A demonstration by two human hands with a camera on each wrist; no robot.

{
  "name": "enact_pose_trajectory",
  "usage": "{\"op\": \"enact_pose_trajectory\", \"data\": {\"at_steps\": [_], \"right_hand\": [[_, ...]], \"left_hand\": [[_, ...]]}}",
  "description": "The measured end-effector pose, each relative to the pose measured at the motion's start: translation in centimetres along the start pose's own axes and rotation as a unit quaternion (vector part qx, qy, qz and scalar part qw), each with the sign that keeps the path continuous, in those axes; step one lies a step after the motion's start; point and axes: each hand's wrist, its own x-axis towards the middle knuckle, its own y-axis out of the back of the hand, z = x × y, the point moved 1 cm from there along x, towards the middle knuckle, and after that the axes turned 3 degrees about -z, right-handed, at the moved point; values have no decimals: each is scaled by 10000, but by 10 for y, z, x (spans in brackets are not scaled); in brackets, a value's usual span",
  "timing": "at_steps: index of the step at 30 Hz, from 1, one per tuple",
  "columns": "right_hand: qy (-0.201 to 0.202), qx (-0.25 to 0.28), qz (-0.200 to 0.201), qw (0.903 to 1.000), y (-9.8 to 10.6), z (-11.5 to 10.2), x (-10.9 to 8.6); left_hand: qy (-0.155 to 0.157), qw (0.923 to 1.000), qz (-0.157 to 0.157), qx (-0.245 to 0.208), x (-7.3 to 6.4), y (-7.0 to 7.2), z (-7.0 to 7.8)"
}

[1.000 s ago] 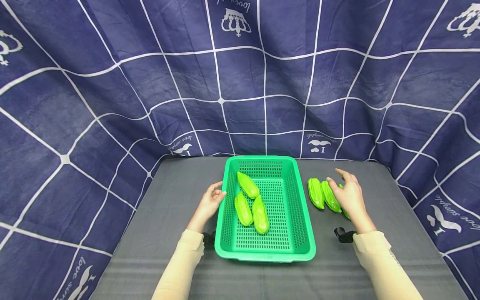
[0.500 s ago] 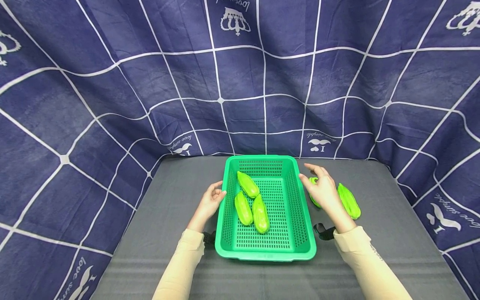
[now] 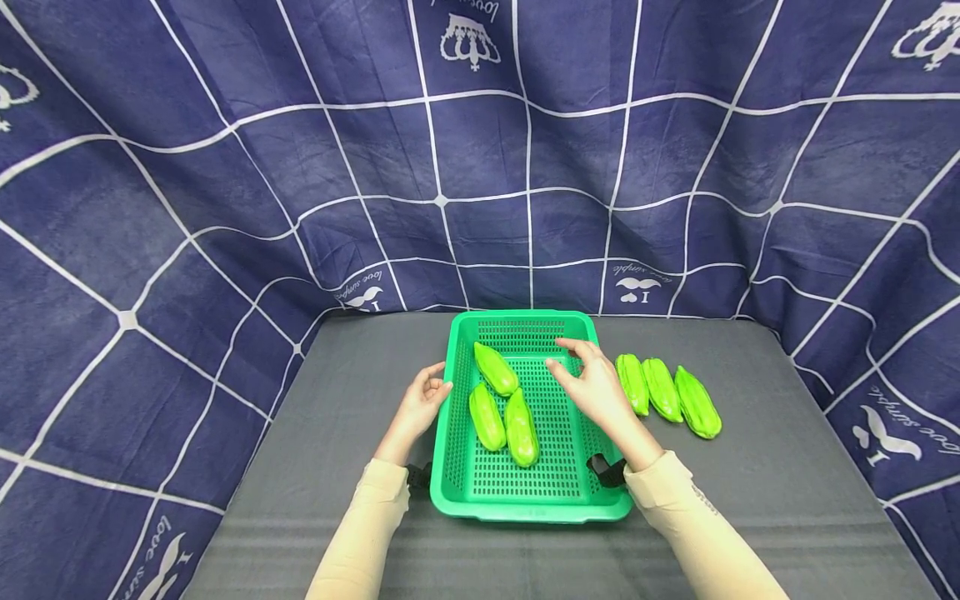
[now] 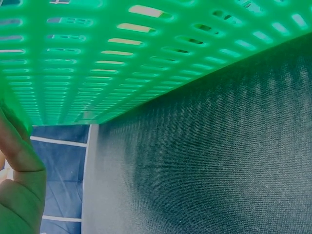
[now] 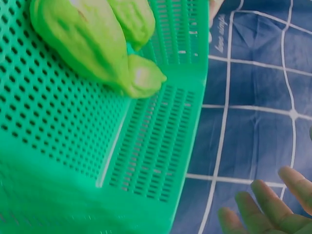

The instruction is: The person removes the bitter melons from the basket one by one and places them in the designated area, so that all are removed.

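Hovering over the basket, the right hand has its grip released — thumb and fingers apart. The left hand is at the left rim; whether grasping, I cannot tell. Three green fruits lie inside, three other fruits on the surface at right.

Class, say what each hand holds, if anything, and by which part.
The right hand holds nothing, open above the basket. The left hand is at the basket's left rim; whether it grips there cannot be told.
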Motion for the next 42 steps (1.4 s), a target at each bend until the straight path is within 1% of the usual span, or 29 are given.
{"op": "enact_pose_trajectory", "data": {"at_steps": [5, 8, 12, 15, 17, 21, 25, 26, 29, 31, 32, 33, 38, 42], "right_hand": [[-27, -42, -181, 9998, -15, -4, -3], [29, -69, -264, 9996, -25, -5, -5], [47, -145, -348, 9993, -37, -6, -7], [-67, -236, -499, 9985, -46, -6, -8], [-210, -245, -673, 9972, -51, -6, -9], [-443, -223, -969, 9941, -59, -6, -11], [-584, -350, -1166, 9908, -66, -4, -10], [-639, -379, -1216, 9898, -68, -3, -10], [-800, -530, -1382, 9857, -73, 2, -9], [-952, -643, -1508, 9819, -77, 4, -9], [-1036, -719, -1579, 9794, -79, 5, -9], [-1118, -786, -1654, 9767, -81, 5, -10], [-1463, -988, -1981, 9641, -85, 5, -12], [-1502, -1164, -2132, 9584, -86, 5, -12]], "left_hand": [[46, 9999, 117, -6, 1, -1, -7], [46, 9999, 140, -9, 2, -2, -11], [12, 9999, 131, -56, 1, -2, -11], [10, 9999, 122, -61, 1, -2, -9], [2, 9999, 114, -47, 2, -2, -9], [100, 9999, 60, -49, 4, -2, -10], [71, 9999, 102, -29, 3, -2, -10], [57, 9999, 98, -56, 0, -2, -6], [-10, 9999, 124, -17, -2, -2, -5], [24, 9999, 119, -9, -2, -2, -6], [20, 9999, 124, -4, -2, -2, -6], [12, 9999, 147, 29, -1, -2, -10], [14, 9999, 147, 44, -2, -1, -10], [85, 9999, 127, 39, -1, -1, -9]]}}
